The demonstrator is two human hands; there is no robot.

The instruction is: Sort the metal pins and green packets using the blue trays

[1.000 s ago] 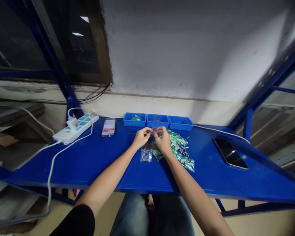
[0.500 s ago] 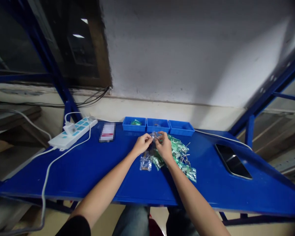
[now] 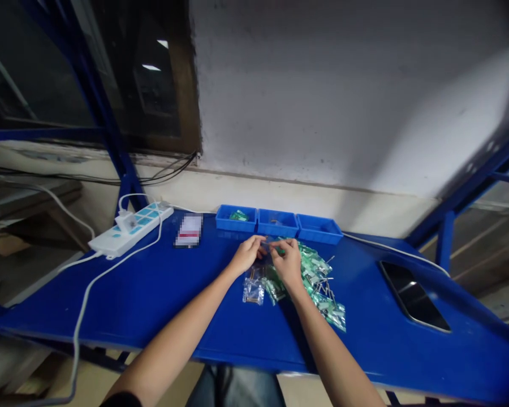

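Over the blue table, my left hand (image 3: 246,254) and my right hand (image 3: 287,260) are close together, fingers pinched on a small clear plastic bag (image 3: 268,244) between them. What lies inside that bag is too small to tell. Just below my left hand, another clear bag (image 3: 253,290) with brass-coloured pieces lies flat. Beside and beyond my right hand spreads a pile of green-tinted packets (image 3: 314,265), partly hidden by the hand. Several loose metal screw-like pins (image 3: 326,289) lie on the pile's right side.
Three blue bins stand in a row at the back: the left bin (image 3: 236,225) holds green packets, the middle bin (image 3: 277,230) some clear ones, beside the right bin (image 3: 319,236). A power strip (image 3: 131,229) with a cable and a blurred card (image 3: 189,230) lie left; a phone (image 3: 414,297) lies right.
My view has shifted a little, so the table things appear slightly lower and further right. Both hands remain at the clear bag, now held a bit more stretched between them.
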